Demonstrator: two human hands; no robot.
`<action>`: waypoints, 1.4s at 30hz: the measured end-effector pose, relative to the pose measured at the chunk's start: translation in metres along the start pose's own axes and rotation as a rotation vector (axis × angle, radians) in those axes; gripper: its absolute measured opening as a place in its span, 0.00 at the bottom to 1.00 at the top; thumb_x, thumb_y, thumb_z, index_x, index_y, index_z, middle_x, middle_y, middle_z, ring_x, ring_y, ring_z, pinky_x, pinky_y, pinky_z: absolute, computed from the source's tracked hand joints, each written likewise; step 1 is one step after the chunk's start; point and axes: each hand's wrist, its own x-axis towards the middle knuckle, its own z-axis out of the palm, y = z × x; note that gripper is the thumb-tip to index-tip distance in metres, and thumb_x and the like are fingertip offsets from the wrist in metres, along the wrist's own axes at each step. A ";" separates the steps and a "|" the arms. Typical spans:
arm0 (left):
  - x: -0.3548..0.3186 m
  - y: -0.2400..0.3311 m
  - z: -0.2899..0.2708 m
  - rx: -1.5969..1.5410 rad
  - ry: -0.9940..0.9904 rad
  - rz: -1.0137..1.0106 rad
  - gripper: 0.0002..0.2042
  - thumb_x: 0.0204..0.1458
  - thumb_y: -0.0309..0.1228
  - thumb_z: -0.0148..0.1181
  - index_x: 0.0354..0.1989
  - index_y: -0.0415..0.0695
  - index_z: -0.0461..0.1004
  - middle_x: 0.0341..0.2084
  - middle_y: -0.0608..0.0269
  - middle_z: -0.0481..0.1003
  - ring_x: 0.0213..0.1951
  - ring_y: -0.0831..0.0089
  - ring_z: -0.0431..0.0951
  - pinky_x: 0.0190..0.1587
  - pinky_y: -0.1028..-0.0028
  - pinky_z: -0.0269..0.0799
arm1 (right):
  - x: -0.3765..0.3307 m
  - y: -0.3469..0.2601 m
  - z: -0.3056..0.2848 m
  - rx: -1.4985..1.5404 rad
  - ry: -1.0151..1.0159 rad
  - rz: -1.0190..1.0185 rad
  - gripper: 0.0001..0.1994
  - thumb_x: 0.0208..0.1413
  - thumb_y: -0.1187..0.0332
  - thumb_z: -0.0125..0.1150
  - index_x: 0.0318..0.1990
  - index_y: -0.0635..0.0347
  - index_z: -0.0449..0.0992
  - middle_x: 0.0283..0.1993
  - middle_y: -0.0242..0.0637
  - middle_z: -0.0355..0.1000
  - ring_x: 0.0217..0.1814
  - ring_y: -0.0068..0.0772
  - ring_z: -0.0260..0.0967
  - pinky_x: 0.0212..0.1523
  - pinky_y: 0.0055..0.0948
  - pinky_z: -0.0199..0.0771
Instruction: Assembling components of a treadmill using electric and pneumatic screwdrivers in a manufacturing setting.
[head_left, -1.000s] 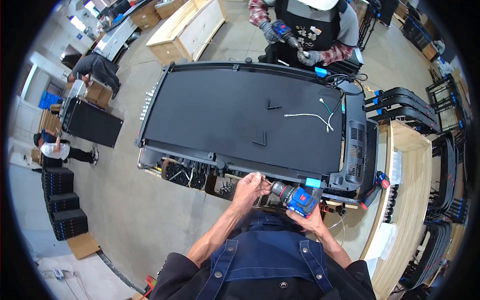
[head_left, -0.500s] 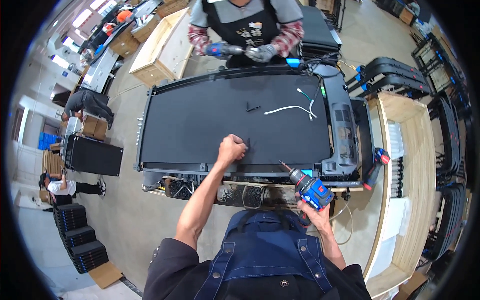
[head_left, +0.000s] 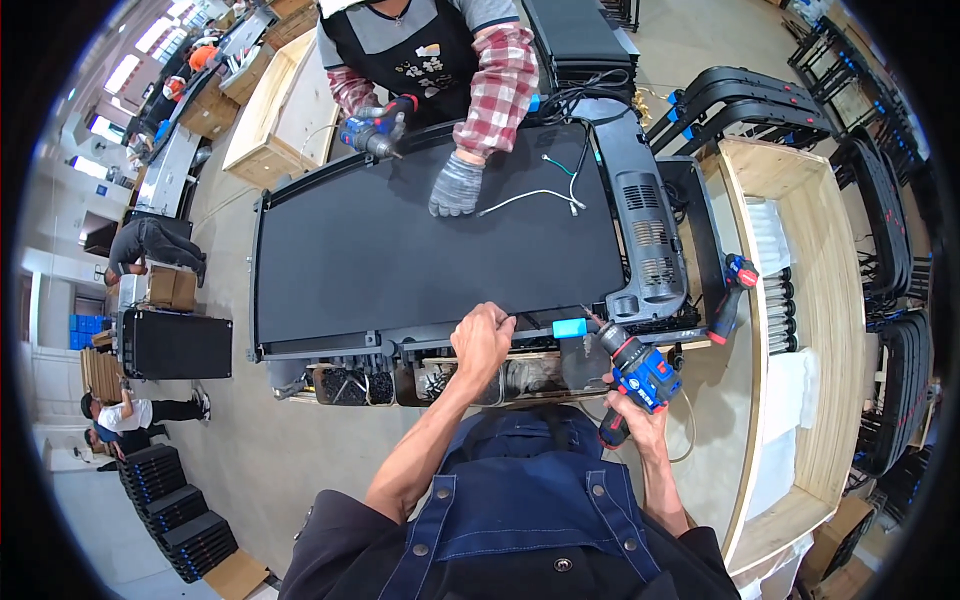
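Treadmill (head_left: pixel 430 250) fills the middle of the view, a long black deck lying flat, its grey motor hood (head_left: pixel 645 235) at 3 o'clock. The person's left hand (head_left: pixel 482 340) sits at the deck's near edge, fingers curled into a loose fist against the side rail (head_left: pixel 400 338); whether anything small is pinched inside, I cannot tell. The right hand (head_left: pixel 640 410), at 5 o'clock from the deck's centre, is wrapped tight round the grip of a blue and black drill (head_left: pixel 632 365), whose bit points up and left toward the rail, just beside a small light-blue block (head_left: pixel 570 327). A second drill (head_left: pixel 733 290) stands near the hood's lower right, against the wooden desk (head_left: pixel 800 200) at 3 o'clock.

Across the deck, at 12 o'clock, a co-worker in a plaid sleeve presses a grey gloved hand (head_left: pixel 455 185) flat on the belt and holds another drill (head_left: pixel 368 133) at the far rail with the other hand. White and green wires (head_left: pixel 545 190) lie loose on the belt between that glove and the hood. Under the near edge, open bins (head_left: pixel 350 385) hold dark hardware. Black frames (head_left: pixel 745 95) stand stacked at 1 o'clock.
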 end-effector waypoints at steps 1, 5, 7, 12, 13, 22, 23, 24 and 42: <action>-0.002 -0.001 0.003 -0.001 0.065 0.055 0.09 0.52 0.33 0.66 0.27 0.40 0.77 0.29 0.53 0.79 0.35 0.51 0.80 0.36 0.55 0.73 | 0.000 -0.001 0.001 -0.003 -0.020 0.005 0.19 0.50 0.81 0.67 0.52 0.66 0.75 0.44 0.43 0.81 0.34 0.26 0.79 0.37 0.28 0.82; 0.001 -0.012 0.009 0.113 0.198 0.337 0.08 0.52 0.31 0.66 0.28 0.42 0.75 0.27 0.57 0.75 0.33 0.57 0.78 0.34 0.61 0.72 | 0.002 -0.006 0.007 0.021 -0.059 0.042 0.20 0.51 0.82 0.66 0.53 0.66 0.75 0.44 0.42 0.81 0.36 0.27 0.80 0.38 0.29 0.83; 0.015 -0.015 0.008 0.203 0.196 0.660 0.05 0.51 0.29 0.64 0.29 0.44 0.73 0.26 0.62 0.70 0.32 0.63 0.75 0.34 0.65 0.72 | 0.005 -0.015 0.008 0.060 -0.073 0.052 0.19 0.51 0.82 0.66 0.53 0.66 0.75 0.44 0.41 0.81 0.37 0.27 0.80 0.38 0.29 0.83; 0.050 -0.013 0.004 0.279 0.053 0.965 0.04 0.48 0.27 0.61 0.30 0.45 0.71 0.29 0.63 0.67 0.35 0.67 0.72 0.40 0.66 0.73 | 0.026 -0.033 -0.002 -0.206 -0.254 0.068 0.20 0.47 0.82 0.66 0.50 0.65 0.77 0.46 0.41 0.81 0.42 0.25 0.79 0.42 0.28 0.81; 0.055 -0.016 0.005 0.226 0.007 0.965 0.06 0.48 0.28 0.62 0.31 0.45 0.71 0.30 0.63 0.67 0.37 0.66 0.72 0.41 0.66 0.73 | 0.033 -0.035 -0.003 -0.220 -0.264 0.074 0.20 0.47 0.82 0.66 0.50 0.65 0.77 0.46 0.41 0.81 0.42 0.25 0.79 0.42 0.28 0.81; 0.068 -0.024 0.014 0.122 -0.089 0.802 0.11 0.46 0.31 0.69 0.33 0.45 0.71 0.34 0.62 0.68 0.41 0.62 0.72 0.46 0.64 0.75 | 0.090 -0.080 0.033 -1.002 -0.453 -0.065 0.16 0.43 0.69 0.68 0.38 0.71 0.74 0.28 0.51 0.74 0.28 0.43 0.71 0.38 0.38 0.75; 0.068 -0.024 0.015 0.110 -0.083 0.792 0.11 0.46 0.31 0.69 0.33 0.45 0.71 0.34 0.62 0.68 0.41 0.62 0.72 0.46 0.64 0.75 | 0.096 -0.085 0.039 -1.042 -0.472 -0.061 0.16 0.43 0.69 0.68 0.36 0.72 0.74 0.27 0.50 0.74 0.27 0.45 0.71 0.37 0.39 0.74; 0.067 -0.025 0.016 0.106 -0.087 0.772 0.12 0.46 0.31 0.69 0.32 0.45 0.71 0.34 0.62 0.68 0.41 0.62 0.72 0.46 0.64 0.75 | 0.101 -0.089 0.044 -1.082 -0.490 -0.057 0.15 0.43 0.69 0.68 0.34 0.72 0.74 0.25 0.50 0.74 0.26 0.46 0.71 0.36 0.40 0.74; 0.072 -0.032 0.022 0.064 -0.085 0.763 0.10 0.46 0.31 0.68 0.31 0.45 0.71 0.34 0.64 0.68 0.41 0.63 0.72 0.44 0.63 0.76 | 0.126 -0.125 0.096 -1.283 -0.629 0.162 0.12 0.43 0.70 0.69 0.34 0.67 0.76 0.24 0.44 0.75 0.25 0.40 0.71 0.34 0.38 0.73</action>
